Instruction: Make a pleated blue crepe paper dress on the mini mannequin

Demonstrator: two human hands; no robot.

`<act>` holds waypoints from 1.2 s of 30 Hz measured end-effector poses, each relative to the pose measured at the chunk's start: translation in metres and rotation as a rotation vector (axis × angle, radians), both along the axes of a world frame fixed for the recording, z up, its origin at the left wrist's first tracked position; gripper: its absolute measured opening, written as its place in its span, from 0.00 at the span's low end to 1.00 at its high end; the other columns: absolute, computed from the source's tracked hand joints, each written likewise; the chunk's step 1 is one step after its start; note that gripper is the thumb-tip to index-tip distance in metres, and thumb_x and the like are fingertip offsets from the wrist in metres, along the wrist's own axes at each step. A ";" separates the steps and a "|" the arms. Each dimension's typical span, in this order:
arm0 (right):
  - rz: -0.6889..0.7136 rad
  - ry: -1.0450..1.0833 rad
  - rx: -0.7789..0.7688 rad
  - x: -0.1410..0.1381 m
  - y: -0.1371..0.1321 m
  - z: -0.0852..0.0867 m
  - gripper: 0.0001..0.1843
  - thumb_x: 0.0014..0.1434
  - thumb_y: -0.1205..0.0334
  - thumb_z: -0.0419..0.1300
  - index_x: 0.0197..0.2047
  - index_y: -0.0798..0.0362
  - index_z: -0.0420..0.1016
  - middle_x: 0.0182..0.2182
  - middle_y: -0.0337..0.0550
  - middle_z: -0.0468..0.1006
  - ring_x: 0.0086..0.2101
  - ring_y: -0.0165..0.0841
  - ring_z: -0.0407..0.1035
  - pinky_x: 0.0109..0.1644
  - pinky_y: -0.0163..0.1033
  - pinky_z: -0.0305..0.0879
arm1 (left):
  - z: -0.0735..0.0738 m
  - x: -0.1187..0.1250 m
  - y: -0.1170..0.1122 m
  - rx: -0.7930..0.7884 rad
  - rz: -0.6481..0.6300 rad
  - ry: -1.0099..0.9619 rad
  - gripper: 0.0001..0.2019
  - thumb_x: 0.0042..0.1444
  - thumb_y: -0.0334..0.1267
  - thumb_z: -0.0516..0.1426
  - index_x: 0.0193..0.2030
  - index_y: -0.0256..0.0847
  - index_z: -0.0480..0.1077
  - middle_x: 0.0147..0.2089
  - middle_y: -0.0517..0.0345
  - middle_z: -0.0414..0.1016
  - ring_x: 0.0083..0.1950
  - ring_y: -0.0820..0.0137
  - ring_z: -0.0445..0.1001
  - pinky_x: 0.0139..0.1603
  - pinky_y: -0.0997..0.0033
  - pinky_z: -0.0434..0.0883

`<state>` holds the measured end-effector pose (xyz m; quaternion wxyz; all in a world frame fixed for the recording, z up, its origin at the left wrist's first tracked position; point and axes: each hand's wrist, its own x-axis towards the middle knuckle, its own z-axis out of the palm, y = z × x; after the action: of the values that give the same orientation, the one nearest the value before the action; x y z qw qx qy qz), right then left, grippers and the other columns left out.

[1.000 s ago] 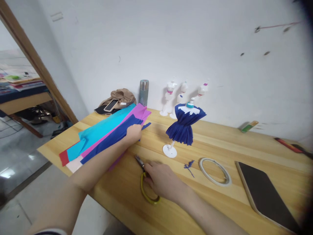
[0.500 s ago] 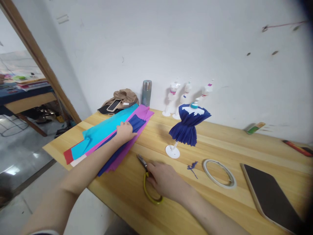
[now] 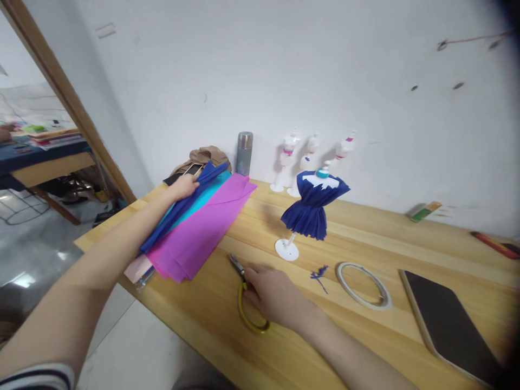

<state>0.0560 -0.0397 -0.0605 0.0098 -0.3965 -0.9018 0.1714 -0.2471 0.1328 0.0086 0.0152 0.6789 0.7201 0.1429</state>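
Note:
My left hand is closed on a dark blue sheet, which looks like crepe paper or thin cloth. The sheet is bunched at its far end and lies slantwise over a turquoise sheet. Beside it, a wide magenta sheet lies spread on the table. My right hand rests on the wood with its fingers curled round the yellow-handled scissors, whose blades point away to the left. Beyond that hand stands a small white dress form wearing a pleated dark blue dress.
Dark blue scraps, a roll of white tape and a dark tablet-like slab lie to the right. Several white figures and a thermos stand by the wall. A brown cloth bundle and a phone are at back left.
My left hand has moved left and drawn the dark blue sheet off the magenta one, over the turquoise one. More of the magenta sheet shows. My right hand and the scissors have stayed put.

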 end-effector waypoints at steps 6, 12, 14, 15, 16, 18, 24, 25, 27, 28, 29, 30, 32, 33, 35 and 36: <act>-0.012 -0.014 -0.009 -0.002 0.001 -0.001 0.08 0.59 0.65 0.55 0.40 0.53 0.74 0.40 0.48 0.79 0.40 0.40 0.73 0.39 0.40 0.62 | 0.001 -0.016 0.009 -0.109 -0.041 0.241 0.15 0.59 0.36 0.51 0.46 0.34 0.76 0.52 0.39 0.76 0.56 0.53 0.73 0.59 0.60 0.65; -0.015 -0.019 -0.003 -0.001 0.001 -0.003 0.09 0.60 0.63 0.55 0.41 0.54 0.74 0.41 0.48 0.78 0.41 0.41 0.73 0.40 0.41 0.63 | -0.036 -0.005 -0.003 -0.267 -0.087 0.323 0.16 0.54 0.45 0.59 0.44 0.37 0.76 0.45 0.41 0.79 0.47 0.57 0.77 0.51 0.65 0.70; -0.006 -0.018 -0.003 0.000 0.001 -0.004 0.10 0.60 0.62 0.55 0.42 0.53 0.74 0.41 0.48 0.78 0.41 0.41 0.73 0.41 0.41 0.63 | -0.037 0.001 -0.009 -0.245 -0.081 0.332 0.19 0.56 0.44 0.56 0.49 0.35 0.74 0.47 0.38 0.78 0.47 0.56 0.77 0.50 0.63 0.70; -0.003 -0.017 -0.002 0.000 0.001 -0.004 0.10 0.60 0.62 0.55 0.42 0.53 0.74 0.41 0.47 0.78 0.41 0.41 0.73 0.41 0.41 0.63 | -0.035 0.004 -0.013 -0.225 -0.080 0.336 0.19 0.58 0.43 0.55 0.51 0.34 0.73 0.48 0.37 0.77 0.49 0.55 0.76 0.51 0.62 0.70; -0.002 -0.017 -0.003 0.000 0.002 -0.004 0.09 0.60 0.62 0.55 0.42 0.53 0.74 0.41 0.47 0.78 0.41 0.41 0.73 0.40 0.41 0.63 | -0.034 0.009 -0.017 -0.202 -0.084 0.340 0.19 0.59 0.43 0.53 0.52 0.33 0.73 0.49 0.36 0.76 0.50 0.55 0.76 0.52 0.61 0.70; -0.005 -0.015 -0.007 0.000 0.002 -0.004 0.09 0.60 0.62 0.55 0.41 0.53 0.74 0.41 0.47 0.78 0.41 0.41 0.73 0.40 0.41 0.63 | -0.034 0.022 -0.027 -0.160 -0.113 0.343 0.19 0.61 0.43 0.51 0.52 0.35 0.73 0.52 0.39 0.75 0.54 0.56 0.73 0.55 0.61 0.68; -0.012 -0.017 -0.015 -0.001 0.002 -0.003 0.09 0.59 0.64 0.55 0.41 0.54 0.75 0.41 0.48 0.78 0.41 0.41 0.73 0.42 0.41 0.63 | -0.061 0.071 -0.056 -0.120 -0.127 0.342 0.23 0.60 0.52 0.53 0.46 0.34 0.76 0.49 0.36 0.74 0.56 0.50 0.70 0.52 0.58 0.70; -0.013 -0.016 -0.013 -0.001 0.001 -0.003 0.10 0.59 0.64 0.55 0.42 0.53 0.75 0.41 0.47 0.78 0.41 0.41 0.73 0.42 0.41 0.63 | -0.066 0.078 -0.059 -0.107 -0.118 0.339 0.24 0.59 0.52 0.54 0.48 0.32 0.75 0.51 0.34 0.73 0.56 0.49 0.69 0.51 0.58 0.70; -0.014 -0.017 -0.019 -0.002 0.002 -0.003 0.10 0.59 0.65 0.54 0.42 0.53 0.75 0.41 0.47 0.78 0.41 0.41 0.73 0.41 0.41 0.63 | -0.073 0.086 -0.061 -0.071 -0.083 0.330 0.26 0.60 0.51 0.54 0.54 0.28 0.72 0.54 0.30 0.71 0.56 0.48 0.69 0.51 0.57 0.70; -0.014 -0.019 -0.024 -0.002 0.002 -0.003 0.10 0.59 0.65 0.54 0.42 0.53 0.75 0.41 0.47 0.78 0.41 0.41 0.73 0.42 0.41 0.63 | -0.075 0.089 -0.060 -0.057 -0.064 0.324 0.27 0.61 0.50 0.54 0.55 0.27 0.71 0.54 0.29 0.70 0.56 0.48 0.69 0.51 0.57 0.70; -0.013 -0.021 -0.029 -0.002 0.002 -0.002 0.10 0.59 0.64 0.54 0.42 0.53 0.75 0.41 0.48 0.78 0.42 0.41 0.73 0.42 0.41 0.63 | -0.077 0.090 -0.058 -0.050 -0.050 0.317 0.26 0.61 0.49 0.53 0.54 0.26 0.71 0.53 0.29 0.70 0.55 0.48 0.69 0.51 0.57 0.70; -0.011 -0.024 -0.032 -0.002 0.002 -0.002 0.10 0.60 0.64 0.54 0.42 0.53 0.75 0.41 0.48 0.78 0.42 0.41 0.73 0.42 0.41 0.63 | -0.077 0.091 -0.056 -0.050 -0.039 0.310 0.24 0.62 0.47 0.52 0.52 0.26 0.73 0.52 0.30 0.71 0.54 0.50 0.70 0.50 0.57 0.71; -0.010 -0.027 -0.031 -0.001 0.002 -0.003 0.10 0.60 0.63 0.55 0.42 0.53 0.75 0.42 0.48 0.78 0.42 0.41 0.72 0.42 0.41 0.63 | -0.074 0.088 -0.048 -0.056 -0.030 0.296 0.19 0.63 0.43 0.50 0.47 0.29 0.75 0.49 0.34 0.74 0.52 0.52 0.72 0.49 0.59 0.71; -0.012 -0.023 -0.025 -0.001 0.002 -0.004 0.10 0.60 0.63 0.55 0.42 0.53 0.75 0.42 0.48 0.78 0.42 0.41 0.73 0.42 0.41 0.63 | -0.072 0.085 -0.044 -0.051 -0.022 0.288 0.18 0.64 0.40 0.49 0.46 0.31 0.76 0.49 0.36 0.74 0.52 0.54 0.72 0.49 0.60 0.71; -0.015 -0.012 -0.009 -0.001 0.001 -0.006 0.09 0.59 0.64 0.56 0.42 0.53 0.74 0.41 0.48 0.78 0.41 0.42 0.73 0.41 0.41 0.63 | -0.063 0.075 -0.034 -0.018 0.019 0.270 0.18 0.65 0.34 0.45 0.49 0.33 0.74 0.52 0.37 0.73 0.56 0.54 0.70 0.51 0.60 0.71; -0.017 -0.004 0.000 -0.001 0.001 -0.008 0.09 0.59 0.64 0.56 0.42 0.53 0.74 0.41 0.48 0.78 0.41 0.42 0.73 0.41 0.41 0.62 | -0.059 0.069 -0.028 0.005 0.053 0.260 0.20 0.65 0.32 0.43 0.53 0.33 0.72 0.54 0.36 0.72 0.59 0.53 0.67 0.53 0.59 0.70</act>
<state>0.0555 -0.0385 -0.0681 0.0094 -0.4044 -0.8985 0.1705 -0.1783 0.1044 -0.0504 -0.0839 0.6724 0.7333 0.0560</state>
